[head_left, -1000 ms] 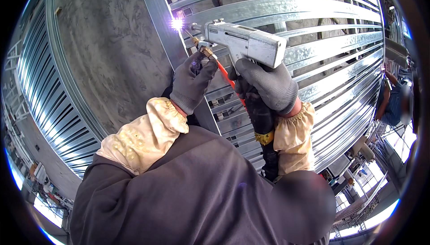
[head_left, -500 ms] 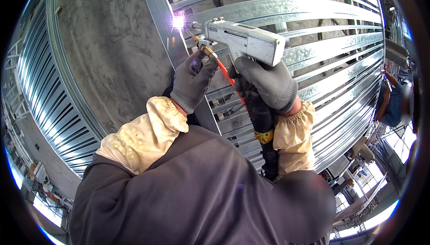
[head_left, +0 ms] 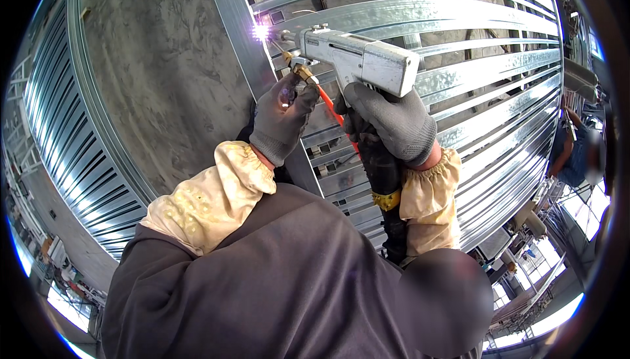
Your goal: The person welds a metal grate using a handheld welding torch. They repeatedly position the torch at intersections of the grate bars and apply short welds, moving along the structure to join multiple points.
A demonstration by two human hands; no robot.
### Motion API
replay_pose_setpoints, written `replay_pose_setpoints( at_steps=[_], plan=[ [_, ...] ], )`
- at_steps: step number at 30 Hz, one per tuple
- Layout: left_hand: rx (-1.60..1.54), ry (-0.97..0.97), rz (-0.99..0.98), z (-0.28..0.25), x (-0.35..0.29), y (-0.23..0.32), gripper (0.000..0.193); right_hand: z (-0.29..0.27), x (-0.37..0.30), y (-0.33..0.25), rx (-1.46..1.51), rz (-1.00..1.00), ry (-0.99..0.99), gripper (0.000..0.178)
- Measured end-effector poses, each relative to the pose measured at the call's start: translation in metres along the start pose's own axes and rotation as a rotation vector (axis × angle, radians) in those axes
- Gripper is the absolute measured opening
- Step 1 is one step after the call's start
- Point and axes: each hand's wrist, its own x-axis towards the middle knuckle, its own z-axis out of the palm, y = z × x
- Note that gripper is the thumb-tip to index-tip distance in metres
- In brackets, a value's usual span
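My right hand (head_left: 397,126), in a grey glove, is wrapped round the grip of a white handheld welding gun (head_left: 364,57). From the grip a thick black cable sleeve (head_left: 380,168) runs down toward me. Closed fingers of my left hand (head_left: 279,123), also gloved, pinch the brass fitting (head_left: 304,74) under the gun's nozzle, where an orange tube (head_left: 330,104) joins. At the nozzle tip a bright violet-white weld flash (head_left: 261,32) burns against the edge of a galvanized steel beam (head_left: 240,24). A small orange glow shows on the left glove.
Long galvanized slats (head_left: 472,70) stretch right from the beam. Another slatted metal panel (head_left: 72,129) lies at the left, across a stained concrete floor (head_left: 151,50). A person in blue (head_left: 574,155) is at the far right.
The weld flash looks smaller, and a thin spark streak shows above the gun. An orange glow has appeared on the left glove. Both hands keep their places.
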Motion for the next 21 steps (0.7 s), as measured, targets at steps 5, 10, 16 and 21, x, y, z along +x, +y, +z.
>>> replay_pose_setpoints(
  at_steps=[5,10,16,21],
  plan=[
    [-0.038,0.011,-0.027,0.0002,0.0021,-0.0036,0.039,0.0061,-0.0001,-0.0008,-0.006,-0.076,0.048,0.025],
    [-0.078,0.001,-0.036,0.0007,0.0026,-0.0046,0.040,0.0051,-0.0001,0.0000,0.001,-0.063,0.046,0.025],
    [-0.033,-0.002,-0.032,-0.0012,0.0030,-0.0050,0.040,0.0012,0.0010,-0.0014,0.007,-0.017,0.001,0.026],
    [-0.046,0.013,-0.050,-0.0004,0.0020,-0.0045,0.041,0.0029,-0.0006,-0.0051,-0.017,-0.011,0.007,0.025]
  ],
)
